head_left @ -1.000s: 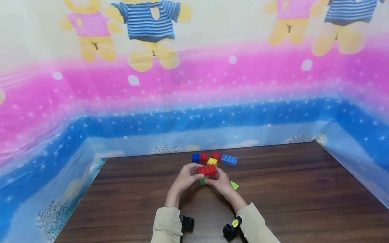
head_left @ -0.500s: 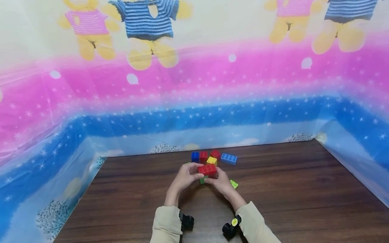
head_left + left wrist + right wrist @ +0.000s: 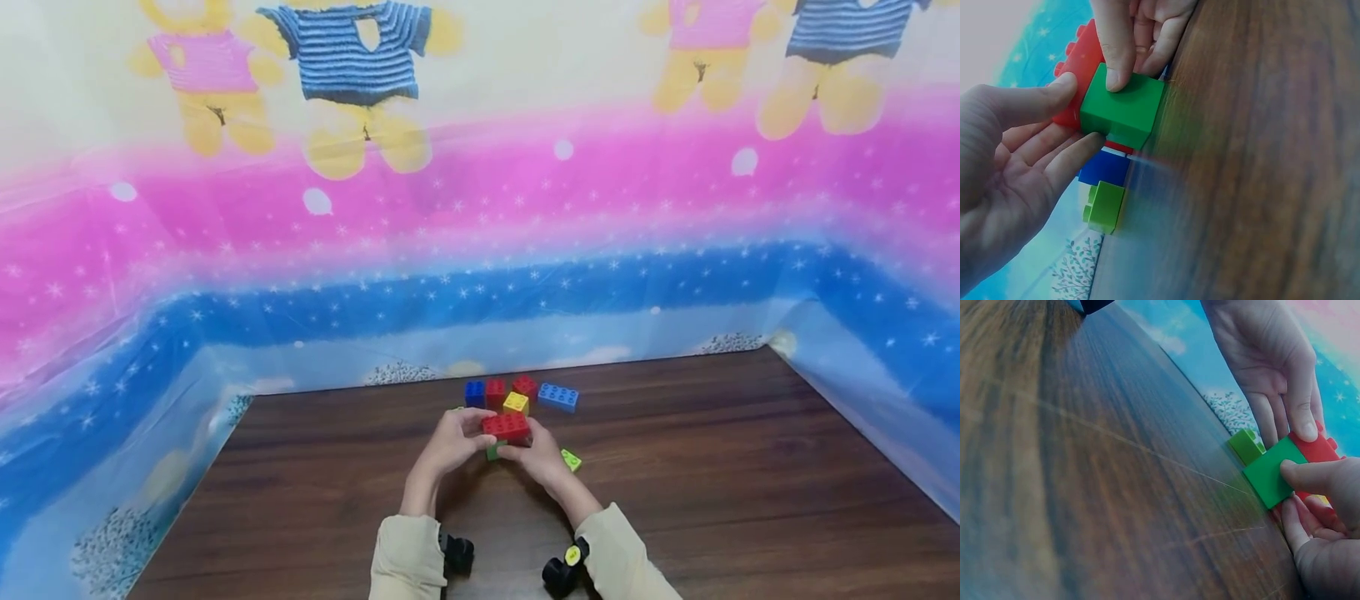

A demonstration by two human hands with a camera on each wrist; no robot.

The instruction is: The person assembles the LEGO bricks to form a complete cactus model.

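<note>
A red brick (image 3: 506,427) sits on top of a green brick (image 3: 1121,103), both between my two hands near the middle of the table. My left hand (image 3: 450,446) grips the red brick from the left, its thumb on the near side. From the right, my right hand (image 3: 546,457) holds the green brick, with the thumb laid flat on its near face in both wrist views. The green brick's lower edge is close to the tabletop.
Just beyond the hands lie a dark blue brick (image 3: 475,393), two red bricks (image 3: 496,392), a yellow brick (image 3: 516,403) and a light blue brick (image 3: 558,397). A lime brick (image 3: 572,460) lies right of the right hand; another lime brick (image 3: 1107,207) stands beyond the left.
Both hands keep their hold on the stacked red and green bricks. The head view has shifted slightly; otherwise the scene looks the same.
</note>
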